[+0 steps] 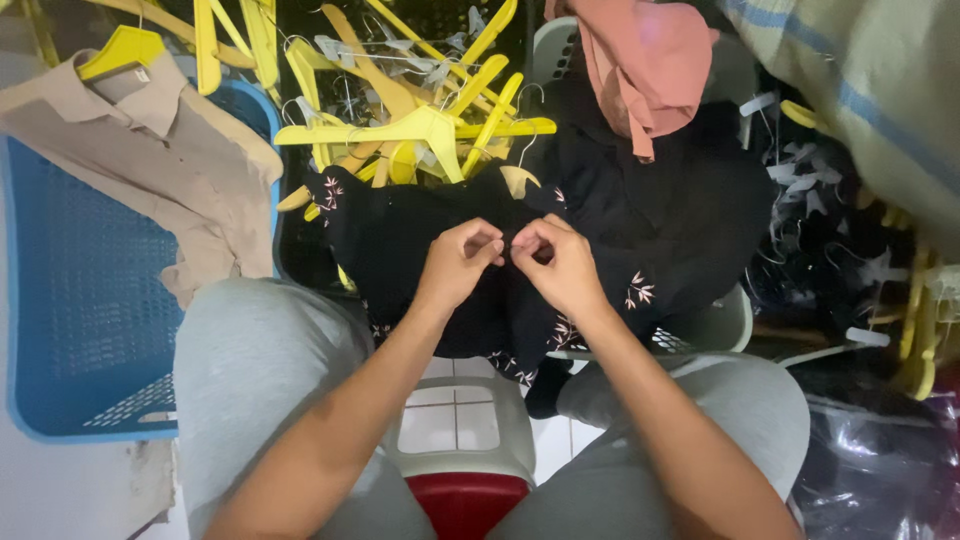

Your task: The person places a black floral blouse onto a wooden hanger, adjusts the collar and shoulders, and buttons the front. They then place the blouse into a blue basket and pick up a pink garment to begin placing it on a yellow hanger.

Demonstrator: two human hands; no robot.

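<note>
Fingertips of your left hand (pixel 462 258) and right hand (pixel 560 262) pinching the black floral garment (pixel 400 235) beside yellow hangers (pixel 420 125).

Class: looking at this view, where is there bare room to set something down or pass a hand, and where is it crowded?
Free: the blue basket floor below the beige shirt, and the tiled floor between the knees. Crowded: the yellow hangers pile, and the black garment heaped under both hands, left hand and right hand.
</note>
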